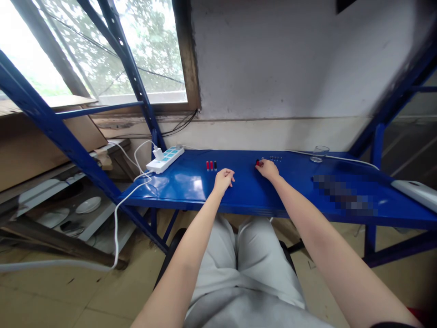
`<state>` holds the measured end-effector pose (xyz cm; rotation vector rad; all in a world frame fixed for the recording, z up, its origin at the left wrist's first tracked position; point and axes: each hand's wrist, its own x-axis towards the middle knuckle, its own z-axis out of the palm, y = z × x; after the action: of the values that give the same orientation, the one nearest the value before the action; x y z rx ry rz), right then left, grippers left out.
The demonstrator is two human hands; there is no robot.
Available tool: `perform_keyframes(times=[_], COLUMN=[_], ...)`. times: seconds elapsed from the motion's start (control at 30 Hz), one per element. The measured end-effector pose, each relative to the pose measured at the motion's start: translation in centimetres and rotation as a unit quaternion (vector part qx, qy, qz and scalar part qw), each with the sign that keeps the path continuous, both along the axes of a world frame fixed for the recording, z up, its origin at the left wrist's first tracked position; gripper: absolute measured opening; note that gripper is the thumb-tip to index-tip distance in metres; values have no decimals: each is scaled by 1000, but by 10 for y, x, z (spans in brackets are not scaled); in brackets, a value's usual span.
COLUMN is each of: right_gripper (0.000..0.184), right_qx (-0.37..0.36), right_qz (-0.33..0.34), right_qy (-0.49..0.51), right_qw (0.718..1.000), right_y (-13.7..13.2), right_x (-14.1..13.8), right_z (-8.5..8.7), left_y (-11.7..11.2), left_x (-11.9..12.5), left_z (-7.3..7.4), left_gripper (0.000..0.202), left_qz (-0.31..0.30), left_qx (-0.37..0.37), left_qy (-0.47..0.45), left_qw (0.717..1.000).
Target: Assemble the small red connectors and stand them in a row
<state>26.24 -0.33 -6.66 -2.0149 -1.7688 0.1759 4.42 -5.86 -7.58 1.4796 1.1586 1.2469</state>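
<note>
My right hand (268,169) is closed in a pinch on a small red and black tube (257,162), held at or just above the blue tabletop; much of it is hidden by the fingers. My left hand (223,180) hovers over the front part of the table, its fingers loosely bent and a little apart, with nothing visible in them. Just beyond it, two small red tubes (209,166) and a black tube (215,166) stand upright in a row. Several tiny clear or metallic pieces (276,159) sit behind my right hand, too small to make out.
On the blue table (184,193), a white power strip (167,159) with a plug lies at the left. A clear glass (319,155) stands at the back right, near a white cable. A blurred dark item (344,196) lies at the right. Blue metal posts (128,54) frame both sides.
</note>
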Motion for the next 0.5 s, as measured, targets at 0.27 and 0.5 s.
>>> perform_keyframes(times=[0.27, 0.5], right_gripper=[26, 25], right_qx=[5, 0], right_qz=[-4, 3], right_qy=[-7, -11], right_qw=[1000, 1000], right_y=[-2, -2], right_x=[-2, 0], right_z=[-1, 0], left_y=[-1, 0], left_x=[-1, 0], left_z=[0, 0], left_gripper=[11, 11], left_qz=[0, -1], left_qx=[3, 1], left_qy=[-4, -7], left_qw=[1000, 1000])
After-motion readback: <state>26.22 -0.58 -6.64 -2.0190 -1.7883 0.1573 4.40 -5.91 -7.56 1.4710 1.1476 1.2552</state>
